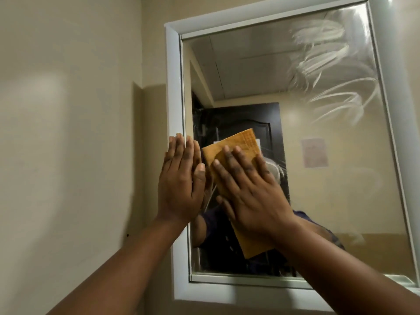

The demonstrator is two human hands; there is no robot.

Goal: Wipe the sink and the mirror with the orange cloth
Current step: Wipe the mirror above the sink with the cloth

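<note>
While left hand [180,178] braces, right hand [251,194] — flat — presses cloth [244,142].

The orange cloth [243,142] shows a small waffle-grid weave. Around the mirror [341,178] runs a white frame [175,87]; whitish smear streaks [329,71] cross its upper right. The wall [68,133] beside it is beige.

The mirror [284,92] glass lies open above and right of the orange cloth [236,146]; the left hand [181,180] and white frame [176,110] block leftward.
</note>
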